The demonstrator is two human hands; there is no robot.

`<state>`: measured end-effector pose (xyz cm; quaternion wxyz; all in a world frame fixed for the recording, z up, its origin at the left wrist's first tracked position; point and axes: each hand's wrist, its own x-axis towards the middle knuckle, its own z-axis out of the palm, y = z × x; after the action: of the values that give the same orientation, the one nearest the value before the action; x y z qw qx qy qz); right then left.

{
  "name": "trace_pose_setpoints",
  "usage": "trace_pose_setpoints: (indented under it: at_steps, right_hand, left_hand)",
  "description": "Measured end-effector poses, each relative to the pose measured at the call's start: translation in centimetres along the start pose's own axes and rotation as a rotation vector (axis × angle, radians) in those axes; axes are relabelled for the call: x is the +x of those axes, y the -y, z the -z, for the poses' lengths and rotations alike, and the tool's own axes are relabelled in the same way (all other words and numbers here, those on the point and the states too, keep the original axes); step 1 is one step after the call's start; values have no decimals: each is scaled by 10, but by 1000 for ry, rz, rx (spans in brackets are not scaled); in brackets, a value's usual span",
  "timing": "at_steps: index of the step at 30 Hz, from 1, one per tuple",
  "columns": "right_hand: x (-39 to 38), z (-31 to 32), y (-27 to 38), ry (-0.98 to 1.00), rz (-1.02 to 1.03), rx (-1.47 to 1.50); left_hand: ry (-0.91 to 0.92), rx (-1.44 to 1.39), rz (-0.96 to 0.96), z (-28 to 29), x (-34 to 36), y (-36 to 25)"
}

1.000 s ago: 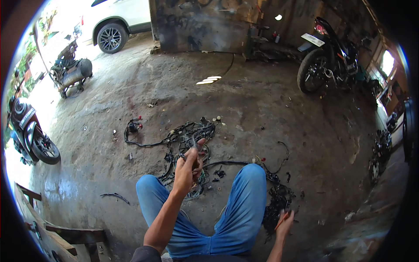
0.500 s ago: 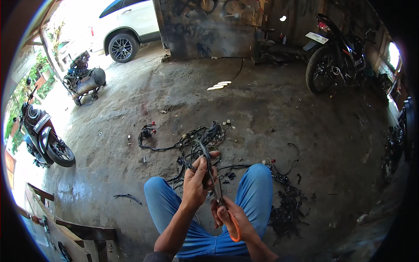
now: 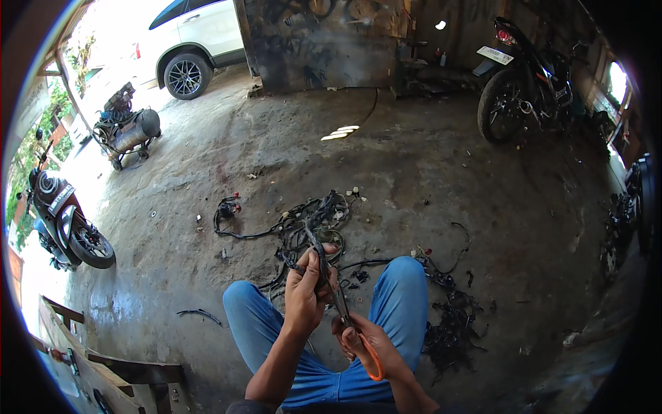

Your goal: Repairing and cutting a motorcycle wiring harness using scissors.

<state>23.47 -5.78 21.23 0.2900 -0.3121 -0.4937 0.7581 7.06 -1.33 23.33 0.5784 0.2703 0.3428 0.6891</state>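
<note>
My left hand (image 3: pixel 302 297) is closed around a black wiring harness (image 3: pixel 314 238), thumb on top. From that grip the harness runs down to a tangle of wires (image 3: pixel 324 210) on the floor in front of my knees. In my right hand (image 3: pixel 369 337) is a pair of scissors with orange handles (image 3: pixel 375 364). Their metal blades point up toward my left hand and meet the harness there. Whether the blades are apart is hard to make out. My left fingers partly hide the held stretch of harness.
Black scraps (image 3: pixel 452 331) lie to the right of my right knee. A short black strip (image 3: pixel 199 315) is on the floor at left. Around stand a wooden bench (image 3: pixel 134 370), a motorcycle (image 3: pixel 77 231), an air compressor (image 3: pixel 129 131), a white car (image 3: pixel 207 31) and another motorcycle (image 3: pixel 507 103).
The whole view has shifted slightly, so surroundings sit a little further left. Both hands keep their holds on the harness and scissors, with hardly any movement.
</note>
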Motion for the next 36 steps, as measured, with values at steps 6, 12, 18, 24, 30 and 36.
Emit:
trace_pose_setpoints:
  at_steps: [6, 12, 18, 24, 30, 36]
  right_hand:
    - [7, -11, -8, -61, 65, 48]
    - [9, -13, -4, -163, 121, -29]
    - [10, -10, -11, -160, 101, -19]
    - [11, -13, -7, -97, 83, 134]
    - [7, -2, -13, 56, 18, 341]
    - [8, -15, 12, -258, 286, -449]
  left_hand:
    - [-72, 31, 8, 4, 0, 17]
    - [-52, 103, 29, 10, -2, 17]
    - [-137, 226, -31, 1, -1, 15]
    - [-112, 144, 17, 15, -2, 18]
    - [-201, -81, 55, 19, -6, 27]
    - [-293, 96, -9, -2, -9, 17]
